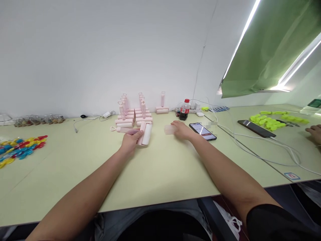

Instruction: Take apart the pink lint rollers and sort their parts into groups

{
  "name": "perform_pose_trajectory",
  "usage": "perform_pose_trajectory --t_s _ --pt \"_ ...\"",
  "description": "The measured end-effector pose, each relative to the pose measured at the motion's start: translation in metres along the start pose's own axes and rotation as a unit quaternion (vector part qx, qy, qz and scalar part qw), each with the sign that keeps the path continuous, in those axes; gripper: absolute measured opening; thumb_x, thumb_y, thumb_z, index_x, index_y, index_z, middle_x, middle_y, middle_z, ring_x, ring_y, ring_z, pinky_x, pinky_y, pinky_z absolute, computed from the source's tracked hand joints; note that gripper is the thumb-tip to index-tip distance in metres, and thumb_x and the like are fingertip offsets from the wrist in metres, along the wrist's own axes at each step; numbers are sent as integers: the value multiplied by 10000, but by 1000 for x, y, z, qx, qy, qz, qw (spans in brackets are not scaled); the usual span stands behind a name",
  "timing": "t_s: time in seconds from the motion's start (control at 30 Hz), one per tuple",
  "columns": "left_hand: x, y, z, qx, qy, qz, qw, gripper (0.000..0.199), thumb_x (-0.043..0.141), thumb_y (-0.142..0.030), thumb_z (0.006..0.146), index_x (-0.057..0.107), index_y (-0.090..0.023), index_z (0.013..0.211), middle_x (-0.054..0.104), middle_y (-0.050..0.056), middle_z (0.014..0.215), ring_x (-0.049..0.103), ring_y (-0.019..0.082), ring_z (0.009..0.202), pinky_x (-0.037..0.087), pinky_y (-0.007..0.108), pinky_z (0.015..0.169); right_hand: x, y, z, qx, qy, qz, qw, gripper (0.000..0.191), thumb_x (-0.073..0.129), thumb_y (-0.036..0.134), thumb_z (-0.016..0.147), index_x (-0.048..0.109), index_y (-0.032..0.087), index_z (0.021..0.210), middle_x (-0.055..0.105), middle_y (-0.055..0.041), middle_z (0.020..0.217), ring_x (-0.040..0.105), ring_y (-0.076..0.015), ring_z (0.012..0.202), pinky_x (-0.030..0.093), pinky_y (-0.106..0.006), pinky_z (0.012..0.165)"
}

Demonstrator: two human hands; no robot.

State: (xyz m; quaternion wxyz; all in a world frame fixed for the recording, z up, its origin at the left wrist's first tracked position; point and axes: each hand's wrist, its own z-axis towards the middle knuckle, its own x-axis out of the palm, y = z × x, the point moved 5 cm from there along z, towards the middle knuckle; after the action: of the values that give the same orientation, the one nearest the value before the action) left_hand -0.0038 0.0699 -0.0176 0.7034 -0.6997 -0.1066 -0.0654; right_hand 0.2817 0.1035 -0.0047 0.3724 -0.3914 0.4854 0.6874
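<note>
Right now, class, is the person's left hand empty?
No, the left hand grips a pink roller, with the thumb lying over it near the white roll.

The bare left hand is closed, thumb directed toward the bare right hand, which is set apart, palm down, fingers bent. Left forearm and right forearm converge toward the hands; a black fabric sleeve trails the right.

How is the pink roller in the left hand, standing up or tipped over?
Tipped: the pink roller has its handle pointing sideways in the left hand, while the handles behind point up.
</note>
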Motion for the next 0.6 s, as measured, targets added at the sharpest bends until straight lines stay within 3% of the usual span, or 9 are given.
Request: perform_pose_trajectory --t_s 0.13,0.23,0.3,0.37,0.47,0.53,0.6 --pt "4 -2 -3 -1 23 -11 1000 489 904 -432 451 757 -156 827 721 64 845 619 212 809 456 281 647 -5 25 -6 -15 -59 40 997 590 600 156 748 528 127 1334 417 -175 1508 306 -345 1430 256 -516 1162" --pt "13 -6 -8 12 71 -45 996 456 899 -428 499 754 -157 836 709 51 822 603 179 767 449 257 629 4 60 -18 -35 -65 129 989 481 533 352 885 498 169 1329 589 -139 1340 560 -262 1218 465 -433 1017" --pt "21 -8 -13 21 128 -59 990 473 882 -443 546 751 -158 900 715 60 852 609 180 760 450 260 627 22 83 -27 -30 2 327 945 527 594 454 854 492 180 1293 676 -128 1160 655 -254 1021 566 -399 810" --pt "28 -8 -19 19 178 -44 983 491 858 -473 589 743 -151 942 723 81 878 622 198 762 460 287 651 41 103 -35 -24 65 460 885 559 685 483 780 510 196 1227 689 -107 1063 671 -254 922 578 -346 626" --pt "25 -3 -20 -5 166 50 985 476 810 -555 628 735 -143 854 716 85 788 609 206 691 440 312 641 57 110 -39 2 64 540 839 494 746 424 721 541 197 1109 682 -88 1035 662 -237 870 567 -318 575" --pt "17 -2 -18 -16 129 168 977 454 774 -604 642 696 -160 689 669 59 643 548 183 578 381 299 568 60 105 -37 8 43 539 841 444 746 372 710 554 192 1068 682 -83 1047 651 -220 851 562 -323 615" --pt "12 -8 -17 6 114 294 949 469 760 -602 656 586 -188 519 576 25 511 455 153 488 304 288 517 59 98 -33 -1 28 509 860 417 732 328 708 569 191 1066 684 -74 1049 641 -207 840 548 -326 662"
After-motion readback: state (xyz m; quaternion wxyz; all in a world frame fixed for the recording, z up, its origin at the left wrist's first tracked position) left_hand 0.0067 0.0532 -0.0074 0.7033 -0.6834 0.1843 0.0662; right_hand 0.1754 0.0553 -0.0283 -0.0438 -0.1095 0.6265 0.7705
